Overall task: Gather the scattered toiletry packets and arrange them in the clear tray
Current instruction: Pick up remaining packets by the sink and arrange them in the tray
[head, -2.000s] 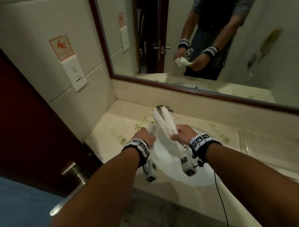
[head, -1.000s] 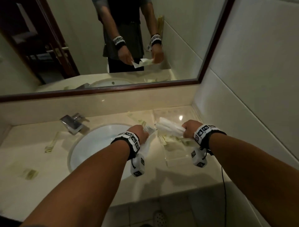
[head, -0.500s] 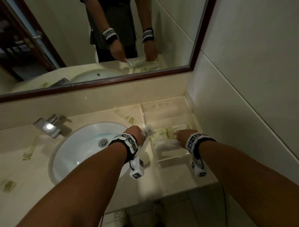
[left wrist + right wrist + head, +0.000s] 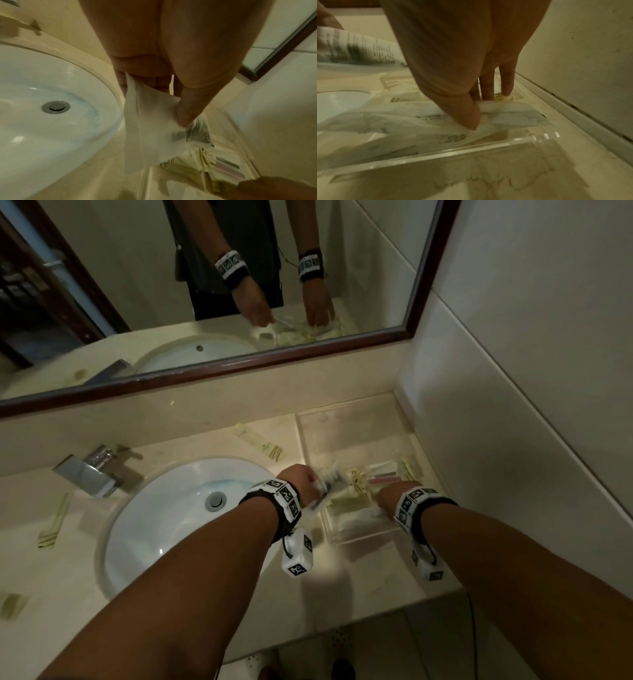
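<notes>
Worktop [image 4: 359, 587] of pale stone, slick-looking, with little spare room between basin and wall. Basin [image 4: 164, 518] open just left of the tray: likely landing place for anything dropped on that side, and probably wet. Clear tray [image 4: 471, 147] on the worktop at the right, close to the wall, low-walled, near end already crowded with packets; light enough, at a guess, to skid or tip under a downward push on its front edge. Left hand [image 4: 301, 486] over the tray's left edge, grip clamped on a bundle of white packets [image 4: 154, 128], thumb pressing them against curled fingers; bundle partly outside the tray, above the strip between tray and basin, so any slackening likely to spill some toward the bowl. Right hand [image 4: 390, 498] low inside the tray, grip pinched on a long white packet [image 4: 505, 112], thumb in front, fingers behind; a careless pull-away apt to drag slippery neighbours over the low wall. Small yellowish sachets [image 4: 262, 445] loose behind and left of the basin, well apart from the tray, easy to overlook in the dim light.
</notes>
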Demonstrator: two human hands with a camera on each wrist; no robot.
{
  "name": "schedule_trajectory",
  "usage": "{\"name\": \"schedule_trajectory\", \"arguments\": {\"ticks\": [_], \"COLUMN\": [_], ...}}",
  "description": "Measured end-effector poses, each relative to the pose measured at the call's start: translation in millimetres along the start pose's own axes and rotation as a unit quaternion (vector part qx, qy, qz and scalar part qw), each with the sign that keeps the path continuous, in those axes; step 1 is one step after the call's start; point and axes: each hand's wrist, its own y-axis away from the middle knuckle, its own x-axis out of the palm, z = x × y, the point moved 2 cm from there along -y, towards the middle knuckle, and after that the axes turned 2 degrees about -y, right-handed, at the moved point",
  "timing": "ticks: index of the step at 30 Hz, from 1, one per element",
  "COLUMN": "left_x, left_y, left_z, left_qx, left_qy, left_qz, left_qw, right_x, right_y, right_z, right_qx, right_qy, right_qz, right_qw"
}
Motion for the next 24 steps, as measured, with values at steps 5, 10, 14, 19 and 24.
{"name": "schedule_trajectory", "arguments": {"ticks": [5, 10, 14, 19, 24], "left_x": [3.2, 6.6, 12.2, 18.6, 19.9], "left_y": [-5.3, -5.9, -5.8, -7.2, -8.1], "left_z": [-6.2, -11.5, -18.6, -27.3, -28.1], "left_qx": [0.007, 0.016, 0.024, 0.019, 0.024], "left_qy": [0.014, 0.041, 0.042, 0.017, 0.017], "left_qz": [-0.008, -0.019, -0.01, 0.002, -0.005], "left_qw": [1.0, 0.999, 0.999, 1.0, 1.0], "right_x": [-2.4, 0.4, 10.3, 1.3, 2.6], "right_y": [-0.4, 1.8, 2.6, 8.1, 9.7], "right_z": [-4.0, 5.3, 8.3, -4.5, -17.2], "right_qx": [-0.019, -0.046, -0.047, -0.03, 0.0], "right_qy": [-0.002, 0.006, -0.01, -0.068, -0.051], "right_qz": [0.042, 0.029, 0.019, 0.014, 0.028], "right_qw": [0.999, 0.998, 0.999, 0.997, 0.998]}}
